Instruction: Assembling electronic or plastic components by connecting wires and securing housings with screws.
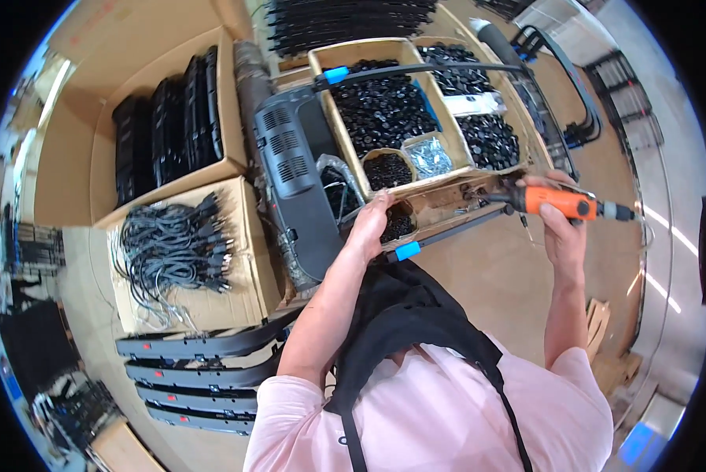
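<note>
My right hand [556, 228] is wrapped round an orange and black power screwdriver [559, 203]. The tool lies nearly level, its dark front end pointing left over the front of the parts tray and a cord-like end on the right. My left hand [372, 222] is at the tray's front edge, beside a small container of tiny black screws [400, 222]. Its fingers are drawn together, and whatever they may hold is too small to make out. The wooden tray [321, 64] has compartments with black round parts [380, 102], silver screws [429, 157] and more black screws [386, 171].
A grey plastic panel with vents [290, 181] stands left of the tray. Beyond it are an open carton [70, 169] of black parts and a bundle of dark cables [172, 248] on a cardboard box. Curved dark frames [195, 344] are stacked lower left. A blue-clipped bar [447, 236] runs before me.
</note>
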Available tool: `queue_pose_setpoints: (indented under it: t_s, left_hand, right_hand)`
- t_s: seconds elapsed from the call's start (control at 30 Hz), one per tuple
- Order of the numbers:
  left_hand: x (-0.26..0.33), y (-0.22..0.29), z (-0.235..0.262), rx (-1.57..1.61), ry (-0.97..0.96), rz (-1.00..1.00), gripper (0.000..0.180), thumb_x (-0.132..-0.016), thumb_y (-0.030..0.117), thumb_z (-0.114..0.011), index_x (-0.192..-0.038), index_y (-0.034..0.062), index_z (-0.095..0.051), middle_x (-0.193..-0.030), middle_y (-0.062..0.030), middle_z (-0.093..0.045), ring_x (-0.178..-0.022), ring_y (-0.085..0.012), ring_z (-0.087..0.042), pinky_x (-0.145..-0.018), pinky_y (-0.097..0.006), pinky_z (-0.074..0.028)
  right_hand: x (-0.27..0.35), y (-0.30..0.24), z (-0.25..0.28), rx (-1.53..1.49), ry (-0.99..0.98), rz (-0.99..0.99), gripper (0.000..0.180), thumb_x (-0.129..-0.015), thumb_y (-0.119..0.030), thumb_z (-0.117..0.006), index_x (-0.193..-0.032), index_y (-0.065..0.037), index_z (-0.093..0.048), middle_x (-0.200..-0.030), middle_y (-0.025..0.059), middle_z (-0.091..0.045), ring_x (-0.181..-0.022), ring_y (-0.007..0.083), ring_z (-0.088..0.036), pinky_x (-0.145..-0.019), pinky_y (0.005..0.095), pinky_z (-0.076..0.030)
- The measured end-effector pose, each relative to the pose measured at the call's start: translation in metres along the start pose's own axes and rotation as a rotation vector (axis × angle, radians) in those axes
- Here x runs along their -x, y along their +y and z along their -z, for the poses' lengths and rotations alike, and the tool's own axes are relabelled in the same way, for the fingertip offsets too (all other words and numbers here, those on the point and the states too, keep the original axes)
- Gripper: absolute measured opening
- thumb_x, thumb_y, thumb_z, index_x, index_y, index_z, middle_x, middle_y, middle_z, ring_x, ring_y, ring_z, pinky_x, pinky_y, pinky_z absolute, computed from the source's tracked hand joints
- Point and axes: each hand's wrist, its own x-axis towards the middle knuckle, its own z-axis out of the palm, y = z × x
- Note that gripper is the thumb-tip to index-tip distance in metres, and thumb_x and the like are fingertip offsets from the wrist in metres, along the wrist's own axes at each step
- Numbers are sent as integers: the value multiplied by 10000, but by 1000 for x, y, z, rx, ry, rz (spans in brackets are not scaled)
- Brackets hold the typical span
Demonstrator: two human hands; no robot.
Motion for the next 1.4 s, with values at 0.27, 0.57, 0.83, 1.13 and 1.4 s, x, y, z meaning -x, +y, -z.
queue_pose_setpoints:
  t_s: [0.27,0.57,0.83,1.13,1.4]
  left_hand:
    - [6,9,-21,-480,8,-155,512,-1142,391,-417,-1416,-9,-583,-1408,-185,-638,-1301,-262,-598,-1088,-397,-449]
    - [27,-14,-89,-1464,-14,-97,606,-1076,562,-422,-1101,34,-718,-1096,-269,-734,-1091,-466,-688,-945,-546,-535]
    - [17,-9,-121,-1564,101,143,685,-1063,601,-416,-1055,23,-783,-1018,-275,-752,-1028,-453,-719,-940,-554,-554]
    - [31,-12,-111,-1512,291,176,596,-1049,563,-480,-1005,46,-774,-992,-228,-766,-994,-403,-741,-906,-520,-577]
    - [74,-25,-134,-1175,656,-918,183,-879,192,-774,-978,56,-702,-968,-103,-692,-946,-320,-660,-898,-423,-506]
  right_hand:
    - [107,43,91,-249,337,-246,581,-890,-54,-692,-1436,-5,-498,-1263,207,-690,-1244,338,-657,-1122,493,-473]
    - [90,334,61,-742,716,-788,396,-953,-240,-753,-1303,-130,-603,-1174,95,-676,-1122,292,-664,-1015,522,-528]
    - [10,440,22,-833,545,-970,391,-1016,-395,-699,-1271,-112,-609,-1263,83,-627,-1230,242,-592,-1111,431,-497]
    - [-19,386,38,-418,-560,-1272,291,-1047,-293,-612,-1215,-63,-672,-1053,98,-723,-883,209,-697,-845,343,-584]
    - [-72,203,129,393,-1205,-903,290,-960,-260,-671,-1091,-19,-766,-938,44,-756,-802,132,-694,-712,298,-558]
